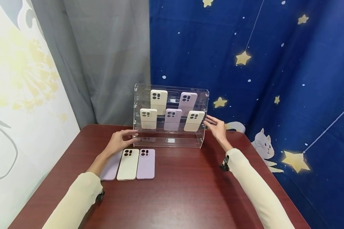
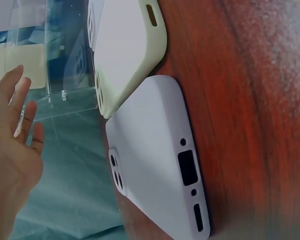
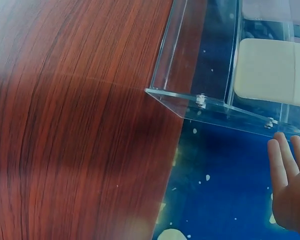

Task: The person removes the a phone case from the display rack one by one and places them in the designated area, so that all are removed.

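A clear acrylic tiered stand (image 1: 186,142) stands at the back of the table. Its upper tier bears a cream phone case (image 1: 159,101) and a lilac phone case (image 1: 188,103). Below them lean a cream case (image 1: 148,119), a lilac case (image 1: 172,120) and another cream case (image 1: 194,121). My left hand (image 1: 119,141), fingers extended, is at the stand's left side panel. On the opposite side, the straight fingers of my right hand (image 1: 217,128) touch the right panel. Neither hand grips a phone case.
In front of the stand's left part, a lilac case (image 1: 112,167), a cream case (image 1: 128,165) and a second lilac case (image 1: 146,164) lie side by side on the dark red table (image 1: 183,190). Grey (image 1: 109,47) and blue star-patterned curtains (image 1: 197,41) hang behind.
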Motion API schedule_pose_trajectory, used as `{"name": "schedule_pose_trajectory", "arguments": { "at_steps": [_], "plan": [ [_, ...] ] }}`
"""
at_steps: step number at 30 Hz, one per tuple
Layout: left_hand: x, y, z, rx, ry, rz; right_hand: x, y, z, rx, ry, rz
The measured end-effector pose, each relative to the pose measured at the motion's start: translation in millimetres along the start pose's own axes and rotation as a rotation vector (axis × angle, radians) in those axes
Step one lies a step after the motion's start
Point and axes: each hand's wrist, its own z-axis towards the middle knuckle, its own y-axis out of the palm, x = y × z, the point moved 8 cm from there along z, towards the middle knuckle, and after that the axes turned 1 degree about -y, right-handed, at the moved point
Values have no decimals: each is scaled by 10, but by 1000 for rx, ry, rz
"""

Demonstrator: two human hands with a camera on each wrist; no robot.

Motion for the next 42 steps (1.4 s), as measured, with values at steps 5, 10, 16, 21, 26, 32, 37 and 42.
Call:
{"name": "schedule_pose_trajectory", "arguments": {
  "at_steps": [5, 10, 16, 21, 26, 32, 37, 42],
  "plan": [
    [6, -97, 16, 94, 17, -10, -86, -100, -33, -6, -45, -43],
    [6, -191, 46, 198, 37, 11, -155, -198, -72, -6, -86, -79],
    [3, -210, 87, 274, 57, 11, -215, -256, -127, -25, -100, -67],
    [1, -187, 124, 297, 40, 4, -297, -219, -164, -63, -108, -76],
    [-33, -111, 204, 240, 6, -39, -387, -186, -168, -77, -120, -101],
    [-102, -12, 248, 179, -31, -45, -479, -169, -159, -83, -141, -60],
    [-135, 62, 267, 146, -12, -109, -477, -125, -154, -102, -151, 1],
    [-181, 108, 318, 131, -13, -167, -472, -111, -153, -106, -138, -9]
  ]
}}
